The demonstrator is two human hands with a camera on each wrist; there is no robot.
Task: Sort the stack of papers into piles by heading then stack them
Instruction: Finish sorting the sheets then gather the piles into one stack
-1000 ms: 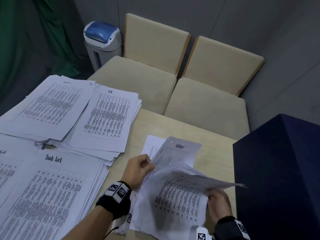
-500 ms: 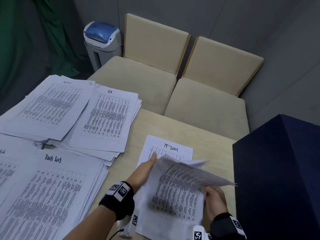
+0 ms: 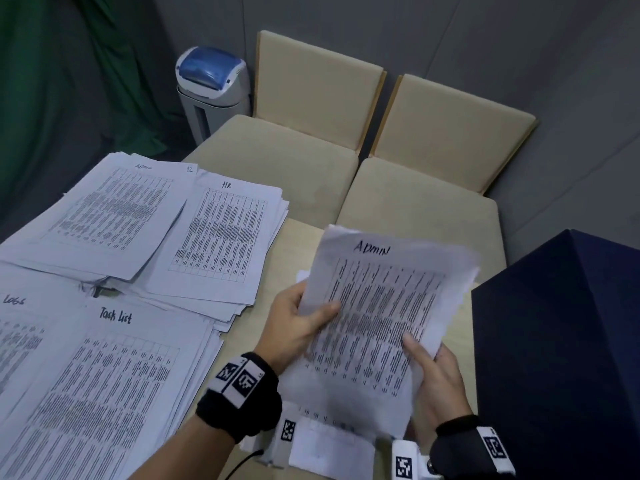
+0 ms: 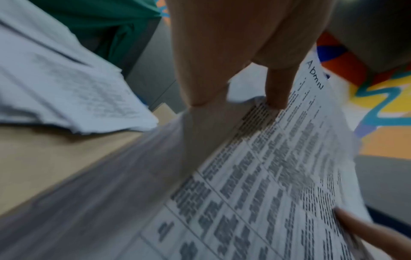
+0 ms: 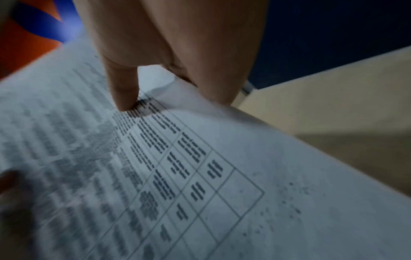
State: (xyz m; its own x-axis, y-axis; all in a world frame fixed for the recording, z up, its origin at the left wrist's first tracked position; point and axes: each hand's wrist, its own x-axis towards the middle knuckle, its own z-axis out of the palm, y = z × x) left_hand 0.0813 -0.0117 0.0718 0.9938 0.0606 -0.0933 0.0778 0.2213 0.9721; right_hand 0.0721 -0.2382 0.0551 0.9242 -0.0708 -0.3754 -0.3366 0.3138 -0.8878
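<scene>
Though wrist views blur, head view shows HR pile [image 3: 221, 244].

We note a sheaf of printed sheets [image 3: 377, 317] raised off the counter, tilted up toward the viewer. Its top page carries the handwritten heading "ADMIN" above a dense table grid; the edges are ragged and uneven. Four sorted piles lie flat at the left. The far-left pile [image 3: 104, 209] is headed "Admin" and overlaps the neighbouring "HR" pile [image 3: 221, 237]. Nearer, the "Task List" pile [image 3: 104, 386] lies beside a pile [image 3: 17, 327] whose visible heading reads "Logs". We see further sheets [image 3: 329, 448] lying flat beneath the raised sheaf.
</scene>
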